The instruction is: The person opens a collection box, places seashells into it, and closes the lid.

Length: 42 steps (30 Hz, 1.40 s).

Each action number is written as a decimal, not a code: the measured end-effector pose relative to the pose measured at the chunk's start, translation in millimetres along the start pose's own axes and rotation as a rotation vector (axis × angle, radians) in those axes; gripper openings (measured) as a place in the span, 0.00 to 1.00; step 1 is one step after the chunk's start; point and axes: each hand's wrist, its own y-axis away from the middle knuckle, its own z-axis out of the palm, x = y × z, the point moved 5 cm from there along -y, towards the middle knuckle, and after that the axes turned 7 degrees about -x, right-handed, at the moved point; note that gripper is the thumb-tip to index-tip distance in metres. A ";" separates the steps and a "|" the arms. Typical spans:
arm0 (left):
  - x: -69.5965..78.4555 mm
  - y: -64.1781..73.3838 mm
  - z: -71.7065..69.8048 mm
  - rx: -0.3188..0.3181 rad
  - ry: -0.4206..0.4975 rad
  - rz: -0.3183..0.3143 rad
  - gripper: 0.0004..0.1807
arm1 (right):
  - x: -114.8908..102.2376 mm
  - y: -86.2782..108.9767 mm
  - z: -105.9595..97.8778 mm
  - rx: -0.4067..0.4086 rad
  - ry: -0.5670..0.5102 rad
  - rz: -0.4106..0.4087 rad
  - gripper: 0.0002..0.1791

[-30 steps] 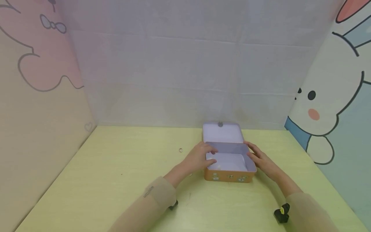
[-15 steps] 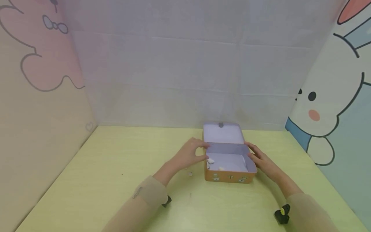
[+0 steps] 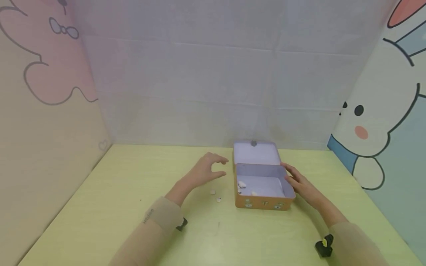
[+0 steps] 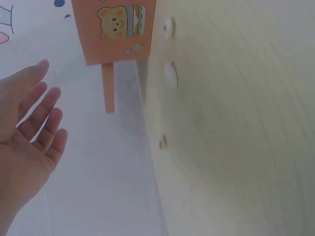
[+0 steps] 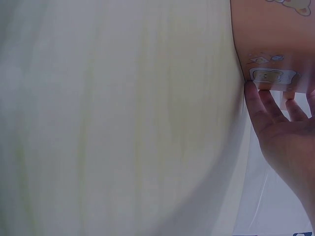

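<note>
An orange tin box (image 3: 264, 203) with bear pictures stands on the table, its lid (image 3: 256, 152) swung back. A few small white pieces (image 3: 242, 184) lie inside at its left. My right hand (image 3: 306, 190) holds the box at its right back corner, thumb over the rim; in the right wrist view, fingertips (image 5: 251, 91) touch the patterned side's edge. My left hand (image 3: 201, 171) hovers left of the box, thumb and fingers apart, holding nothing. Below it two white pieces (image 3: 218, 200) lie on the table; the left wrist view shows another small piece (image 4: 162, 142) farther along.
The pale yellow table (image 3: 110, 207) meets a white back sheet (image 3: 186, 92). Printed side panels (image 3: 392, 111) flank it left and right. Black wrist devices (image 3: 324, 245) sit under the sleeves.
My left hand has come out of the box and drawn back to the left, uncovering white pieces in the box and on the table. The right hand has stayed at the box.
</note>
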 end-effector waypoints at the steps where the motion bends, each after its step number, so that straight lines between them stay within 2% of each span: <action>1: -2.5 0.3 -1.1 0.000 -0.003 -0.004 0.21 | 0.0 -0.1 0.0 -0.001 0.001 0.001 0.31; 13: -32.3 2.2 -7.6 -0.035 0.031 -0.038 0.22 | 0.9 -1.3 -0.2 0.002 0.012 0.030 0.32; 21: -55.1 4.0 -4.6 -0.074 0.048 -0.077 0.22 | 0.3 -1.6 0.1 0.005 0.010 0.024 0.32; 28: -73.3 5.7 0.9 -0.111 0.006 -0.101 0.22 | 0.5 -1.4 0.1 0.006 0.014 0.027 0.32; 35: -85.9 6.2 5.9 -0.175 0.027 -0.170 0.22 | 1.1 -1.5 0.1 0.008 0.017 0.018 0.32; 42: -92.5 6.8 11.3 -0.237 0.033 -0.230 0.21 | 0.4 -2.1 -0.3 0.008 0.018 0.013 0.32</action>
